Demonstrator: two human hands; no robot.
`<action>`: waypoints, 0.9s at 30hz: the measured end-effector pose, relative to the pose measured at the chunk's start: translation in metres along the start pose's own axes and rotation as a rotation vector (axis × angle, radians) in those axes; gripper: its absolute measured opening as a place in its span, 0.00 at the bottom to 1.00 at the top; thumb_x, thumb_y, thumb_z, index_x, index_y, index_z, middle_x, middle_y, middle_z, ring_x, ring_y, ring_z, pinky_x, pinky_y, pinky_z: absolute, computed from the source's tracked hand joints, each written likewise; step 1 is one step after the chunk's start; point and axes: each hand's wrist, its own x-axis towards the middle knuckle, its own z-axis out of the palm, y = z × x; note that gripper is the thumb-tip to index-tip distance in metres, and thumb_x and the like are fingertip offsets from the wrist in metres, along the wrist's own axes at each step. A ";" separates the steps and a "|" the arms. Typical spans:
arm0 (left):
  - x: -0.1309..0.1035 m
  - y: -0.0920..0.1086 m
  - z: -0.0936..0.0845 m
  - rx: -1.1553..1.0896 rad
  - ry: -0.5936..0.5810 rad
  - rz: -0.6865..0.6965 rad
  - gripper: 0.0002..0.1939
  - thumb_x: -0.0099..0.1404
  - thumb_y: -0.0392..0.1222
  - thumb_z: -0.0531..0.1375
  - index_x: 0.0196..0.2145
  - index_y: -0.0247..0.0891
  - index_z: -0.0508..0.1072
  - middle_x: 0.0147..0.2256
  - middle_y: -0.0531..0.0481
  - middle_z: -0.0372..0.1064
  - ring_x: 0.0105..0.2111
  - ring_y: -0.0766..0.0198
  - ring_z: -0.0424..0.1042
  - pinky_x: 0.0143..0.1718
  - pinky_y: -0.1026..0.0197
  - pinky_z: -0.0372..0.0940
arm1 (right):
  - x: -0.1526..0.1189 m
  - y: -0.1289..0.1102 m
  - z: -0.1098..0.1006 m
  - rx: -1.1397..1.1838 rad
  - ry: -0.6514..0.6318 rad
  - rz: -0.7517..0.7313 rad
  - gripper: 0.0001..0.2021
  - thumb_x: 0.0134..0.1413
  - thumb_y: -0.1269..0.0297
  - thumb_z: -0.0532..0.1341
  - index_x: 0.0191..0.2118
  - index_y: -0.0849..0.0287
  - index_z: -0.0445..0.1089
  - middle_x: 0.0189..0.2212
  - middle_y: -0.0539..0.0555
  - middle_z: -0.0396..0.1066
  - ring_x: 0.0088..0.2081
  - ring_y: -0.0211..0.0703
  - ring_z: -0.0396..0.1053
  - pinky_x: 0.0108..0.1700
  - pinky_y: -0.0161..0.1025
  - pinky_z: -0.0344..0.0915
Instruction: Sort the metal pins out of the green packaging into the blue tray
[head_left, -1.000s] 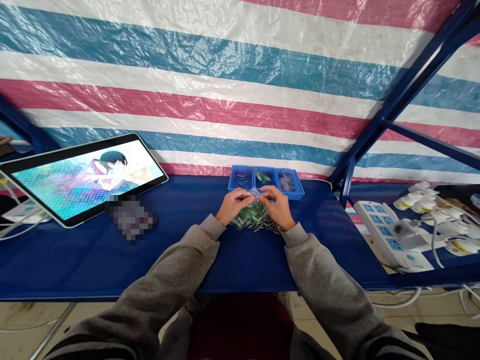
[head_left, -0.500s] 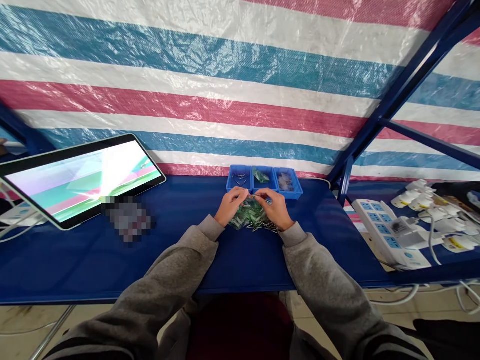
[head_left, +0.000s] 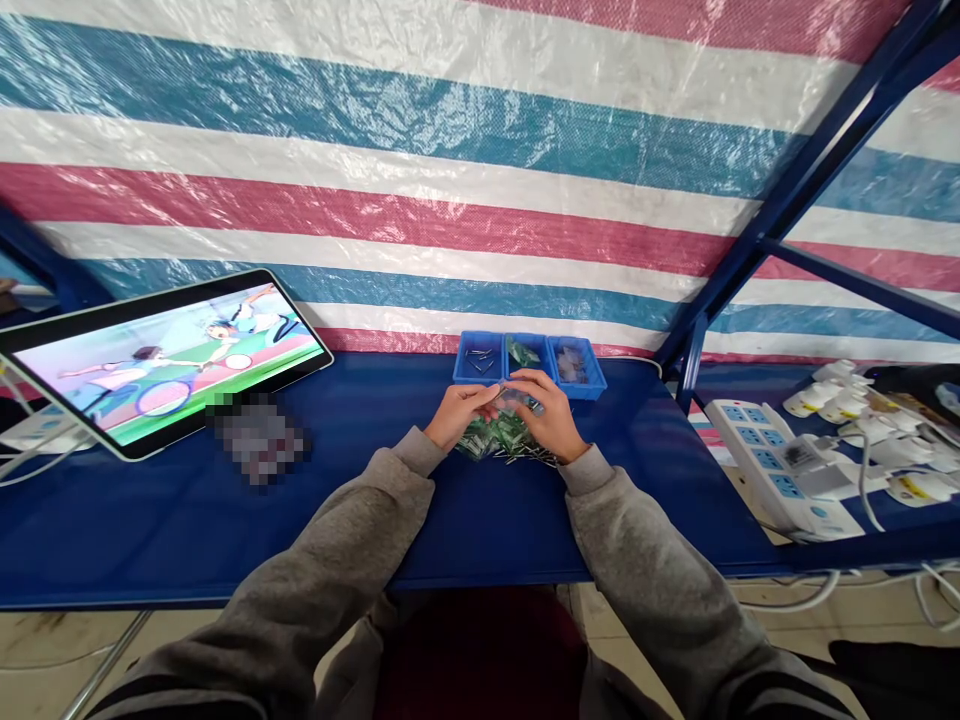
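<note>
My left hand (head_left: 456, 414) and my right hand (head_left: 553, 416) meet above a pile on the blue table, their fingers closed. Between the fingertips shows a small clear plastic bag (head_left: 531, 403), pinched from both sides; its contents are too small to make out. Beneath the hands lie green plastic bags (head_left: 499, 436) and scattered thin metal pins (head_left: 529, 455). Just beyond stand three joined blue bins: the left bin (head_left: 463, 372) has a few metal pins, the middle bin (head_left: 545, 352) has green bags, and the right bin (head_left: 598, 378) has clear bags.
A tablet (head_left: 172, 365) playing a cartoon leans at the left, beside a blurred-out patch (head_left: 262, 440). To the right are a power strip (head_left: 772, 460), white plugs and several white bottles (head_left: 814, 397). A striped tarp (head_left: 480, 180) hangs behind the blue table (head_left: 360, 400).
My hands have come closer together, and the right fingers now reach over toward the left fingertips. The clear bag shows more plainly between them. The tablet's picture has changed.
</note>
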 end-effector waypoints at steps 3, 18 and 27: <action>0.000 0.001 0.001 0.054 0.032 0.082 0.22 0.56 0.57 0.65 0.21 0.34 0.70 0.22 0.51 0.66 0.22 0.68 0.64 0.26 0.64 0.61 | 0.000 0.001 0.001 -0.001 0.034 0.073 0.10 0.61 0.61 0.57 0.37 0.55 0.76 0.39 0.56 0.72 0.41 0.46 0.71 0.46 0.44 0.68; -0.001 0.002 0.001 -0.040 -0.018 0.123 0.19 0.56 0.52 0.66 0.38 0.35 0.72 0.27 0.49 0.71 0.27 0.63 0.71 0.30 0.61 0.66 | 0.002 -0.004 -0.001 0.186 0.059 0.161 0.09 0.58 0.59 0.59 0.38 0.55 0.74 0.48 0.58 0.70 0.47 0.49 0.70 0.44 0.45 0.70; -0.001 0.002 0.004 0.145 0.024 0.167 0.19 0.55 0.54 0.67 0.34 0.35 0.73 0.26 0.51 0.70 0.25 0.66 0.68 0.28 0.63 0.65 | -0.001 0.000 0.003 0.240 0.045 0.330 0.12 0.57 0.56 0.61 0.44 0.55 0.70 0.25 0.49 0.72 0.24 0.40 0.69 0.32 0.39 0.68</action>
